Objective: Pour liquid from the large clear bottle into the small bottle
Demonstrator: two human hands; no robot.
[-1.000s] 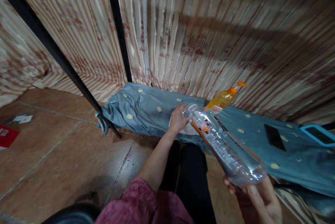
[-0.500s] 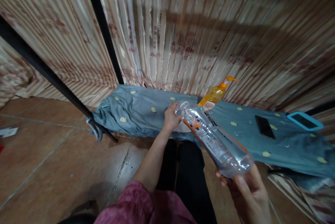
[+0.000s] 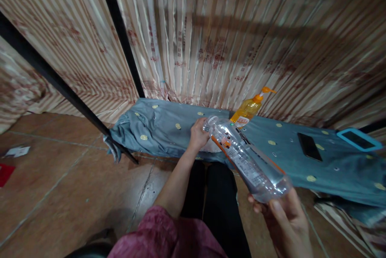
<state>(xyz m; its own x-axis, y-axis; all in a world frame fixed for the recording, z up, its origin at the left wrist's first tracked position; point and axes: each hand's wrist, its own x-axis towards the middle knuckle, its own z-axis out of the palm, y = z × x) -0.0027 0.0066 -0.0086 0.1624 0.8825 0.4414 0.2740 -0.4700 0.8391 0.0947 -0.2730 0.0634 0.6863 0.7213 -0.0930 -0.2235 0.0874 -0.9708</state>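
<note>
My right hand (image 3: 286,226) grips the base of a clear plastic bottle (image 3: 245,161) with an orange-trimmed label, held tilted with its neck pointing away towards the bench. My left hand (image 3: 198,134) is closed around the bottle's neck and cap end (image 3: 211,121), just above a white cloth or paper (image 3: 212,146) lying on the blue-grey spotted cover (image 3: 163,125) of a low bench. Behind the bottle stands an orange pump bottle (image 3: 249,109).
A black phone (image 3: 308,146) and a blue-framed device (image 3: 358,139) lie on the cover to the right. Striped curtains (image 3: 211,36) hang behind the bench, with black poles (image 3: 120,32) slanting across them. Brown tiled floor (image 3: 60,193) stretches left, with red and white scraps (image 3: 12,157).
The view has shifted slightly left and up. Both hands keep their hold on the bottle, and the bottle's pose has barely changed.
</note>
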